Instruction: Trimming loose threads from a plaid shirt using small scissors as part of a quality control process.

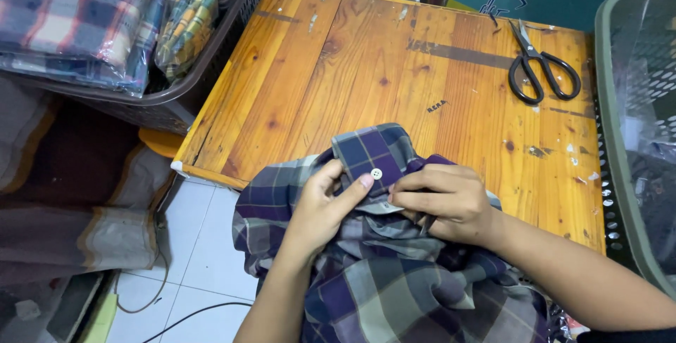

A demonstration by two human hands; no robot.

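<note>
a plaid shirt [394, 287] in purple, navy and grey lies bunched up nearest the camera, spilling over the near edge of a wooden table [366, 61] and hanging down toward the white tile floor [204, 244]. both bare hands are on it. the left hand [320, 213] grips a fold of the cloth, its thumb stretched out and pressed against the fabric just beside a small white button [376, 173], so the fingers are closed on the shirt. the right hand [447, 202] lies curled over the cloth just to the right of the button, its fingers bent down and pinched together on the shirt's edge. the two hands nearly meet below the button, and the piece of cloth bearing the button stands up a little between them.

farther back on the table, well apart from the hands, a pair of black-handled scissors [539, 68] lies flat near the far right corner, blades pointing away. the tabletop is scuffed, with dark marks and bits of old tape.

to the left, a dark plastic basket [183, 103] sits beside the table, filled with folded plaid shirts in clear bags [77, 19]. on the right edge a grey-green basket [620, 139] stands against the table, with clear plastic inside. a thin black cable [183, 315] runs across the floor at lower left, and dark brown and grey cloth [77, 202] is heaped below the dark basket.
</note>
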